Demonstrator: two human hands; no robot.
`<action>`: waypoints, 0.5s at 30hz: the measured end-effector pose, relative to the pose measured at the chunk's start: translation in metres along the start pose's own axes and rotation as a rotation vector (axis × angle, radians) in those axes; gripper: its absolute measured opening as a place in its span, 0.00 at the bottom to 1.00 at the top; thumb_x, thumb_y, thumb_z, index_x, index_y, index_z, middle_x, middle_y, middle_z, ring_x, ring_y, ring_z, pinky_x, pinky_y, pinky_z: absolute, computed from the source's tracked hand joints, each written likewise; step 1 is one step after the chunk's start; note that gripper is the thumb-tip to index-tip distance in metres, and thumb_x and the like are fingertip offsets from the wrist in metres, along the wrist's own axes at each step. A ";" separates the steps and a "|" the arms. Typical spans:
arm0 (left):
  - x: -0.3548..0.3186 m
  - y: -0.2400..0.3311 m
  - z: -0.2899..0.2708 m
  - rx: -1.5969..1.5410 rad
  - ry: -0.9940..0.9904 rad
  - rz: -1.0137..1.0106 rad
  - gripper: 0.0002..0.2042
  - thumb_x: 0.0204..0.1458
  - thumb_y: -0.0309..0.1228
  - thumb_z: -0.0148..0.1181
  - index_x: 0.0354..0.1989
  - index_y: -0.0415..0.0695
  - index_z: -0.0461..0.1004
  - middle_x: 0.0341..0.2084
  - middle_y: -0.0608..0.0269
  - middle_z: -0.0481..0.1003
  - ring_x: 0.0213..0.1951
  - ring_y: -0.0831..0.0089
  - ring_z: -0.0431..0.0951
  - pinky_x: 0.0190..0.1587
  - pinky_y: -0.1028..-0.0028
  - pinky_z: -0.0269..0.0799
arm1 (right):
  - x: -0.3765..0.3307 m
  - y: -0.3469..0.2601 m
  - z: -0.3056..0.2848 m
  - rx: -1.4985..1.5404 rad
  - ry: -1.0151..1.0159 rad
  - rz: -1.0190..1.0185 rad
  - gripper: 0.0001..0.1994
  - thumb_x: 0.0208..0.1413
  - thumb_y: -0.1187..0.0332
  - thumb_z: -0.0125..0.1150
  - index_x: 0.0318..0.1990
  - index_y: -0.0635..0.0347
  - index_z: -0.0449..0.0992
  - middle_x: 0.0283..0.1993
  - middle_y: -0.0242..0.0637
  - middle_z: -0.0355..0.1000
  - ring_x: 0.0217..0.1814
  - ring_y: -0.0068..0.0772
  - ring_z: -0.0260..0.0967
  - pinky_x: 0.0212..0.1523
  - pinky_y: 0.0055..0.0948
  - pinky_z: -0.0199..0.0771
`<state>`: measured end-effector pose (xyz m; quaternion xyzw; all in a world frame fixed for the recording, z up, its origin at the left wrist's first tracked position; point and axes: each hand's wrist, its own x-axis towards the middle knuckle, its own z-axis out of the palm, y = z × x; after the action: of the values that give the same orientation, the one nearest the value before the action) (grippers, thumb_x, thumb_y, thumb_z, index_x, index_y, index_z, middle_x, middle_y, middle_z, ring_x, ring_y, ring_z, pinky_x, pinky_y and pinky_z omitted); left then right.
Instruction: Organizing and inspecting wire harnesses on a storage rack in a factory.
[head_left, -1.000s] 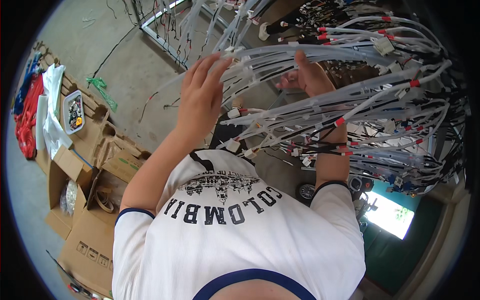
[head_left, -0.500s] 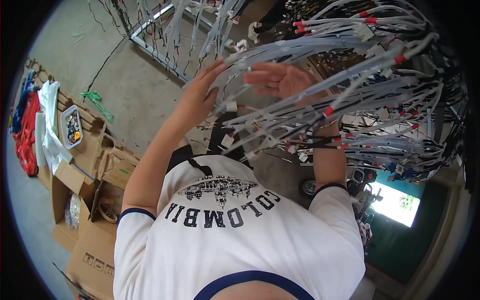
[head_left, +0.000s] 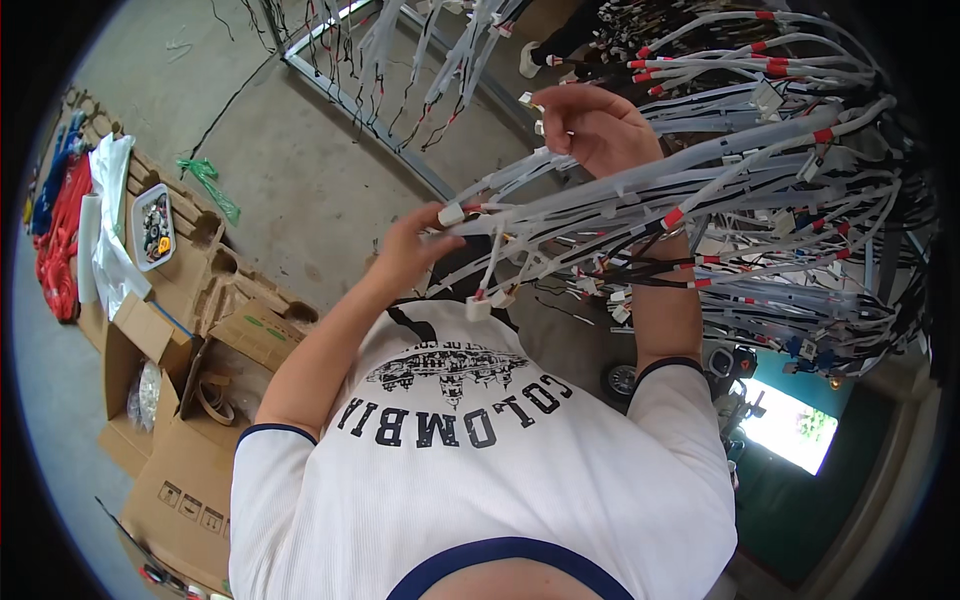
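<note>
Bundled wire harnesses in clear sleeves, with red bands and white plugs, stretch across from the right. My left hand is closed at the loose left end of one harness, its fingers around wires beside a white connector. Other white plugs dangle just below that hand. My right hand is raised beyond the bundle, fingers bent and thumb apart, with nothing clearly held. Small white plugs show by its fingertips. The harnesses cross in front of my right wrist and hide part of it.
More harnesses hang from a metal frame at the far left. Cardboard boxes, a white tray of small parts and red bundles lie at left. A bright screen stands at lower right; a person's shoe shows at the back.
My left hand has come down and closed on the harness end. My right hand has risen slightly, its fingers now more bent. The swinging harnesses look steadier and sharper.
</note>
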<state>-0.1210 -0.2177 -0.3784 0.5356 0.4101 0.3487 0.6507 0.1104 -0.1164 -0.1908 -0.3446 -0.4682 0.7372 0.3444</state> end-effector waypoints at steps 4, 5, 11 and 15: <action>-0.005 0.016 -0.049 -0.214 -0.082 -0.129 0.12 0.50 0.24 0.62 0.43 0.37 0.74 0.34 0.65 0.77 0.36 0.79 0.75 0.43 0.77 0.69 | -0.004 0.001 0.005 -0.026 -0.158 -0.106 0.17 0.53 0.73 0.55 0.51 0.71 0.72 0.39 0.40 0.71 0.36 0.27 0.63 0.38 0.23 0.64; -0.009 0.022 -0.061 -0.256 -0.126 -0.234 0.12 0.51 0.25 0.61 0.44 0.37 0.74 0.34 0.64 0.77 0.36 0.78 0.75 0.43 0.76 0.70 | -0.003 0.002 0.007 -0.038 -0.264 -0.197 0.18 0.52 0.73 0.55 0.50 0.71 0.72 0.40 0.41 0.71 0.36 0.26 0.62 0.38 0.24 0.63; -0.014 0.033 -0.096 -0.139 -0.185 0.039 0.12 0.57 0.29 0.55 0.45 0.34 0.75 0.33 0.61 0.78 0.35 0.76 0.76 0.42 0.75 0.71 | -0.009 -0.005 0.016 -0.223 -0.175 -0.076 0.20 0.50 0.70 0.63 0.52 0.61 0.73 0.49 0.45 0.70 0.37 0.24 0.63 0.38 0.25 0.64; -0.020 0.043 -0.102 -0.268 -0.262 -0.026 0.14 0.58 0.30 0.54 0.48 0.35 0.74 0.30 0.63 0.78 0.31 0.78 0.75 0.37 0.77 0.71 | 0.000 -0.002 0.016 -0.017 -0.329 -0.053 0.25 0.50 0.66 0.67 0.56 0.56 0.70 0.59 0.46 0.63 0.45 0.29 0.68 0.44 0.27 0.68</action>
<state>-0.2225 -0.1857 -0.3421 0.4795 0.2787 0.3193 0.7684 0.0975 -0.1227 -0.1838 -0.2095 -0.5333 0.7705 0.2794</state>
